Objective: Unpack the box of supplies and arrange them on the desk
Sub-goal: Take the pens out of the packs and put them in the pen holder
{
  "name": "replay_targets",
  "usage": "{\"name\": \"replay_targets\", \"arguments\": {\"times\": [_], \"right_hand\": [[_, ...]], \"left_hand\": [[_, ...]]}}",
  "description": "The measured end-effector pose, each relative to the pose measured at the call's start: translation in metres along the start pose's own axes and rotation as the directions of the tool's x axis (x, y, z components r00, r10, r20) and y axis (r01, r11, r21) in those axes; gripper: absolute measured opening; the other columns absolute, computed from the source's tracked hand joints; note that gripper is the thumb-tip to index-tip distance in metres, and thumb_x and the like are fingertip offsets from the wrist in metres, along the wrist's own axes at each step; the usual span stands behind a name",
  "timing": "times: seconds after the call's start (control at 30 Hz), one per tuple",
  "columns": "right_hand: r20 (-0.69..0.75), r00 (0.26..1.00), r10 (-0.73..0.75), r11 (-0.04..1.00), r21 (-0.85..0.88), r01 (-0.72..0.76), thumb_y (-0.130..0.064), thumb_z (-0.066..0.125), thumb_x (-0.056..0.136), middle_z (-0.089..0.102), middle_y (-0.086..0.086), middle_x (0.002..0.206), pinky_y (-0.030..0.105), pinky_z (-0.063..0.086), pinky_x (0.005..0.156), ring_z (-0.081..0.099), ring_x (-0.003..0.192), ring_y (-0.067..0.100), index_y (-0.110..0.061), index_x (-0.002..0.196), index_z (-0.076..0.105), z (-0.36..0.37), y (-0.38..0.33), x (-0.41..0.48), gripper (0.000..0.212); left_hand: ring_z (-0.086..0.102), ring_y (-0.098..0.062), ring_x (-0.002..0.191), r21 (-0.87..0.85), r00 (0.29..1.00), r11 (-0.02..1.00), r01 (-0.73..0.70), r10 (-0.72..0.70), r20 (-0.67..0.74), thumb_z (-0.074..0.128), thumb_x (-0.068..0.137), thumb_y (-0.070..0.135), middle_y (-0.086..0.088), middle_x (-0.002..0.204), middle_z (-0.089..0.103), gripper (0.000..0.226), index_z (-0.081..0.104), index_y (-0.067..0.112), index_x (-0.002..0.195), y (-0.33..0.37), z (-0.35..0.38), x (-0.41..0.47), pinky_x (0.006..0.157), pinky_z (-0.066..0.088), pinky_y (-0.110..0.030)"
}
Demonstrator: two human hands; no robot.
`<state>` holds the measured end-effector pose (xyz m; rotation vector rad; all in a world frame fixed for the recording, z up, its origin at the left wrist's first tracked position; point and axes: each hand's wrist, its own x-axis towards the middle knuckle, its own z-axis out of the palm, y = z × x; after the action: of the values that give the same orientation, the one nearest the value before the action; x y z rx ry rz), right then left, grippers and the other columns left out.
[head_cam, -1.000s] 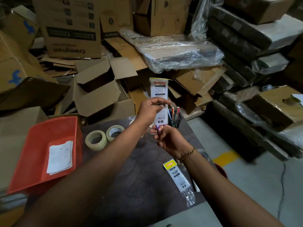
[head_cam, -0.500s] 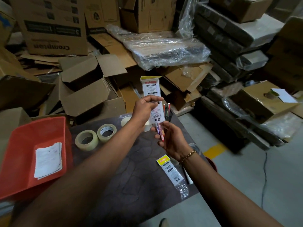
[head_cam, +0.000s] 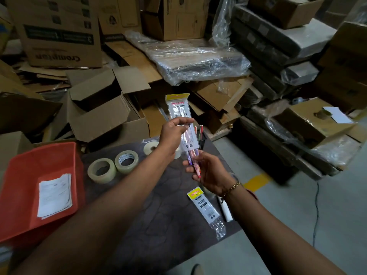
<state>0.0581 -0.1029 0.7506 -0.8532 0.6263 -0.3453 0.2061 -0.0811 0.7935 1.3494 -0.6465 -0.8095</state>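
**A:** What is the left hand (head_cam: 172, 133) doing?

**B:** It pinches the clear plastic pen packet with a yellow header card (head_cam: 178, 110) at its middle. It holds the packet upright with the open end down, probably so the contents slide out.

**A:** And the right hand (head_cam: 212, 173)?

**B:** It waits palm up just below, fingers curled round the ends of the coloured pens (head_cam: 192, 159) poking from the packet, seemingly to draw them free. Both forearms reach forward over the dark mat-covered surface (head_cam: 158, 215), wrists close together.

**A:** Where would the pens go?

**B:** Likely into the black mesh pen holder (head_cam: 201, 136) just behind the hands at the far edge, which has a few pens in it. A flat, emptied-looking plastic sleeve (head_cam: 204, 207) lies near right. Two beige tape rolls (head_cam: 101, 170) sit to the left, beside the red plastic tray (head_cam: 23, 175). The open brown cardboard box (head_cam: 107, 116) stands beyond, far left.
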Motion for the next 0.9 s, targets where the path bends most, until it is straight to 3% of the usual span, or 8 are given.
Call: {"name": "replay_targets", "arguments": {"times": [0.13,0.2,0.3,0.4,0.6,0.73,0.8,0.9], "right_hand": [[-0.047,0.998,0.036,0.982,-0.185,-0.044,-0.019,0.049,0.093,0.07,0.008,0.087,0.021,0.039,0.045,0.061,0.058,0.016,-0.012,0.108,0.054,0.002,-0.001,0.005,0.018],[-0.073,0.996,0.043,0.977,-0.207,-0.058,-0.019,0.05,0.089,0.061,0.004,0.076,0.019,0.029,0.04,0.047,0.048,0.013,-0.011,0.109,0.054,0.0,0.003,0.009,0.022],[-0.077,0.992,0.097,0.959,-0.258,-0.114,-0.019,0.047,0.089,0.046,-0.001,0.066,0.014,0.019,0.037,0.028,0.042,0.008,-0.015,0.104,0.057,-0.017,0.012,0.006,0.018],[-0.096,0.967,0.237,0.915,-0.313,-0.255,-0.02,0.047,0.09,0.042,-0.001,0.063,0.013,0.016,0.035,0.024,0.042,0.008,-0.017,0.095,0.056,-0.051,0.03,-0.013,0.01],[-0.283,0.856,0.433,0.866,-0.133,-0.482,-0.019,0.045,0.089,0.038,-0.001,0.064,0.014,0.013,0.035,0.022,0.039,0.007,-0.017,0.085,0.049,-0.144,0.079,-0.084,0.007],[-0.437,0.799,0.413,0.887,-0.005,-0.461,-0.017,0.043,0.09,0.036,-0.001,0.063,0.015,0.009,0.039,0.021,0.041,0.007,-0.018,0.086,0.046,-0.173,0.094,-0.116,0.005],[-0.462,0.788,0.408,0.893,0.023,-0.449,-0.018,0.044,0.091,0.037,-0.001,0.063,0.014,0.011,0.038,0.021,0.043,0.008,-0.018,0.091,0.048,-0.181,0.099,-0.125,0.003],[-0.458,0.788,0.41,0.89,0.014,-0.455,-0.02,0.046,0.09,0.038,-0.001,0.063,0.015,0.013,0.037,0.021,0.044,0.009,-0.018,0.093,0.049,-0.183,0.103,-0.127,0.005]], "left_hand": [[0.063,-0.021,0.112,0.055,0.999,0.998,0.036,-0.038,0.02,0.051,0.087,-0.004,0.003,0.107,0.073,0.035,0.075,0.022,0.087,-0.012,0.002,-0.003,0.103,0.047,-0.046],[0.065,-0.025,0.108,0.033,0.997,0.997,0.073,-0.074,0.027,0.052,0.087,-0.003,0.001,0.107,0.073,0.035,0.076,0.023,0.086,-0.021,0.003,-0.003,0.097,0.052,-0.047],[0.067,-0.021,0.091,-0.023,0.992,0.992,0.121,-0.122,-0.012,0.05,0.088,-0.007,-0.002,0.107,0.069,0.035,0.072,0.021,0.089,-0.036,0.005,-0.004,0.076,0.058,-0.032],[0.064,-0.019,0.094,0.005,0.983,0.986,0.168,-0.167,-0.075,0.051,0.086,-0.008,-0.004,0.114,0.066,0.035,0.071,0.019,0.092,-0.068,0.003,0.001,0.082,0.055,-0.032],[0.058,-0.019,0.087,0.057,0.918,0.919,0.391,-0.384,-0.102,0.047,0.086,-0.013,-0.01,0.102,0.063,0.035,0.068,0.005,0.108,-0.153,0.01,-0.009,0.067,0.05,-0.017],[0.06,-0.022,0.085,0.145,0.833,0.828,0.542,-0.552,0.04,0.048,0.088,-0.012,-0.015,0.106,0.062,0.029,0.066,0.011,0.091,-0.209,0.029,-0.03,0.075,0.05,-0.031],[0.06,-0.017,0.08,0.196,0.738,0.745,0.638,-0.664,0.122,0.05,0.09,-0.004,-0.012,0.106,0.063,0.027,0.063,0.019,0.084,-0.226,0.037,-0.043,0.072,0.048,-0.029],[0.056,-0.02,0.098,0.36,0.609,0.619,0.698,-0.778,0.156,0.055,0.09,0.013,-0.002,0.11,0.06,0.011,0.06,0.022,0.095,-0.23,0.039,-0.06,0.077,0.045,-0.031]]}}
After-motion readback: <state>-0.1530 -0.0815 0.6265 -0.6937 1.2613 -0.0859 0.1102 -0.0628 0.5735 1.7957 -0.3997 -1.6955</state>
